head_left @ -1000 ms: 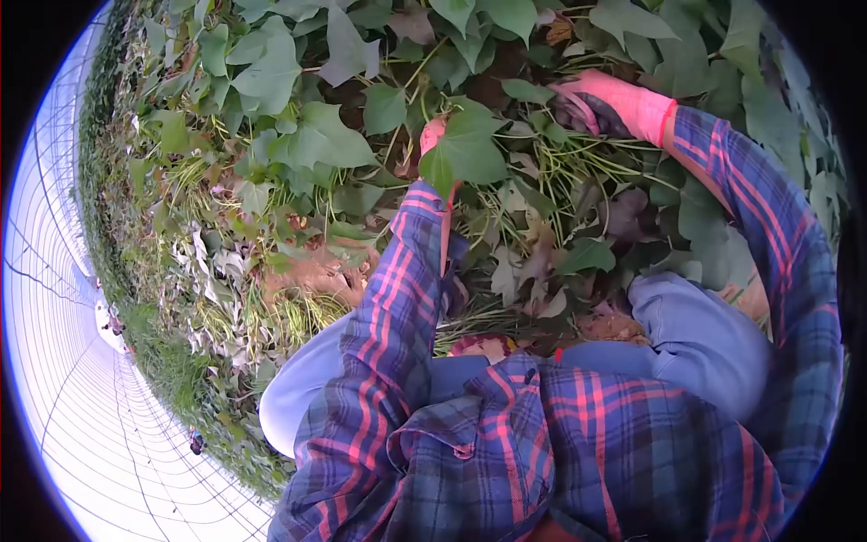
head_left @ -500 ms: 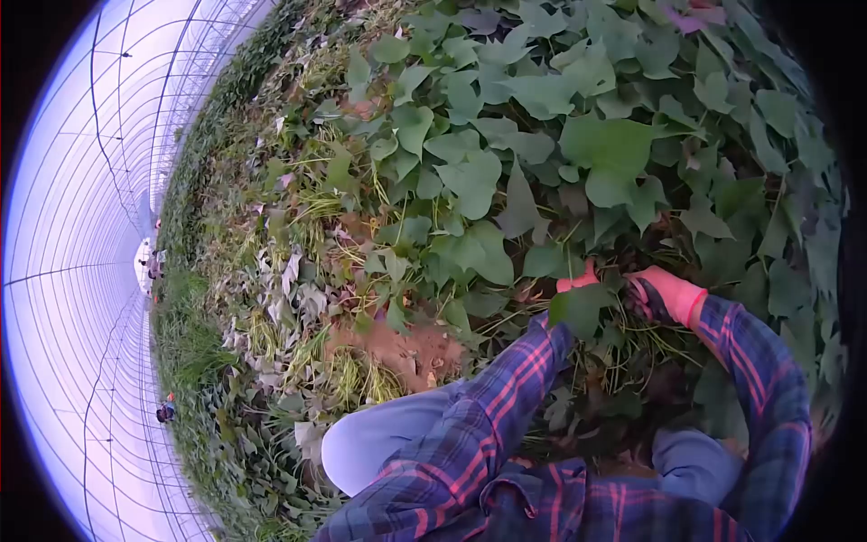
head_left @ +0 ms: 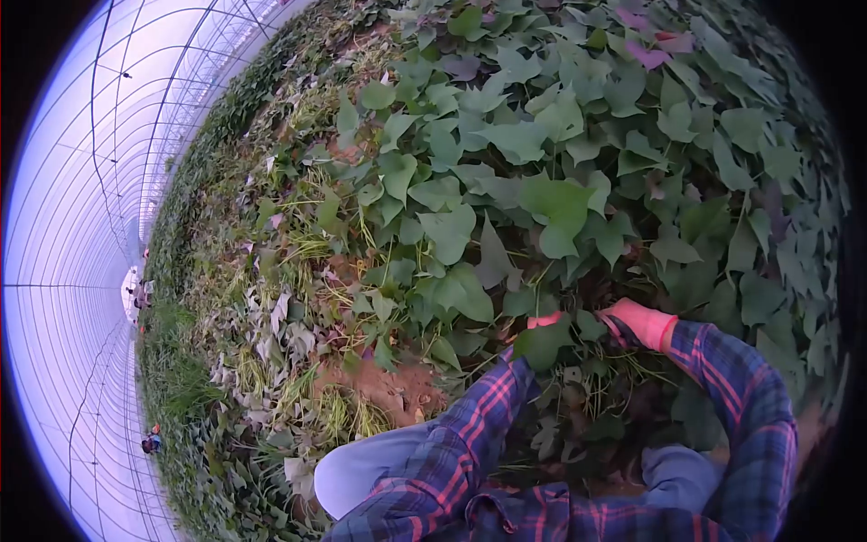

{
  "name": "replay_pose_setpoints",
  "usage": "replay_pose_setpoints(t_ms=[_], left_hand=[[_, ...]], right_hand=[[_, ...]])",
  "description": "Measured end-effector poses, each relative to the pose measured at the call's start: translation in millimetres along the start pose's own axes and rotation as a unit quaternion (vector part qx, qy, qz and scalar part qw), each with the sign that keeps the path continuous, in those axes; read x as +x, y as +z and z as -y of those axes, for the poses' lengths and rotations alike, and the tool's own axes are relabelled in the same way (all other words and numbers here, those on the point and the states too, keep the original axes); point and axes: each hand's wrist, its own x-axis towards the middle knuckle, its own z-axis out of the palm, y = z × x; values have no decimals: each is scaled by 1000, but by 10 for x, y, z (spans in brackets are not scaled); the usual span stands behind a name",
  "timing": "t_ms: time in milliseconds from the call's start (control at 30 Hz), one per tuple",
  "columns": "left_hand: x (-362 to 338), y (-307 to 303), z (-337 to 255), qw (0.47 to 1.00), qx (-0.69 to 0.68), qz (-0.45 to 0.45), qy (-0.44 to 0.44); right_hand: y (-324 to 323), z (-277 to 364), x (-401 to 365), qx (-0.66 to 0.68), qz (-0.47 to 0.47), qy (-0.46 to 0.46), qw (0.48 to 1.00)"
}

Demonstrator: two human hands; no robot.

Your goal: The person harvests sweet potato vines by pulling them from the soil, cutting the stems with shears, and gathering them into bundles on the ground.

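Note:
Both my hands wear pink gloves and are down among leafy green vines that look like sweet potato plants. Most of my left hand is hidden behind a broad leaf, with only a strip of pink glove showing, so its fingers cannot be seen. To its right, my right hand reaches in with its dark-palmed fingers curled inward at the vine stems. Leaves and shadow cover what those fingers hold, if anything. Thin pale stems hang just below the two hands.
Bare reddish soil shows left of my left sleeve. Cut, wilted vines lie farther left. My bent knee is close to the plants. Distant people are under the arched greenhouse roof.
The whole view has shifted, so the plants and both hands appear slightly lower and farther left. Both hands stay low among the same vines, close together.

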Motion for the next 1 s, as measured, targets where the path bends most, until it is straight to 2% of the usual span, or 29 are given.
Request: replay_pose_setpoints(t_ms=[33,67,100,133,167,200,233,267,333,467,533,600,667,700,733,767,800,833,867,900,933,967,1000], left_hand=[[-189,113,-377,990,62,102,71],[-240,4,-409,981,142,107,75],[-238,-109,-381,969,218,95,67],[-287,-192,-348,955,278,85,53],[-294,-247,-356,945,316,75,47],[-275,-264,-385,937,339,66,46],[-283,-271,-369,931,358,59,39],[-287,-257,-385,928,368,52,34],[-359,-258,-407,923,382,35,21],[-386,-220,-384,917,398,20,10],[-384,-250,-320,904,427,14,13],[-339,-302,-231,883,468,18,12],[-112,-493,147,847,527,62,34],[175,-866,749,793,582,151,96],[103,-819,617,794,581,149,97],[-36,-639,336,958,264,114,7],[-156,-432,4,991,-88,73,-77],[-233,-292,-233,943,-271,67,-179],[-328,-22,-499,997,24,36,-58],[-395,232,-705,947,306,-14,93],[71,-488,108,771,597,-2,221],[73,-402,-27,827,516,11,223],[55,-301,-100,822,507,13,258]], right_hand=[[7,48,-40,14,2,-15,1000],[21,84,-37,86,-23,42,995],[23,92,-60,91,-15,14,996],[-25,-36,-5,15,18,-53,998],[31,174,-116,-5,-4,-2,1000],[5,46,-56,-26,14,-71,997],[-45,14,-38,-32,46,-53,997],[-34,-3,-46,-43,58,-79,994],[3,44,-40,-171,29,-78,982],[31,-32,111,-143,73,-43,986],[150,29,127,-106,-35,106,988],[148,-25,145,-127,-28,104,986],[140,-179,207,-179,-26,-8,983],[144,-128,253,-36,-60,130,989],[170,-78,246,-39,-60,130,989],[195,-1,186,23,-81,160,984],[179,108,114,81,-108,183,974],[159,105,133,104,-101,192,971],[122,-9,132,70,-37,71,994],[187,90,160,91,-108,149,979],[149,-5,188,106,-96,110,984],[155,3,209,137,-94,102,981],[91,-30,166,76,-44,52,995]])
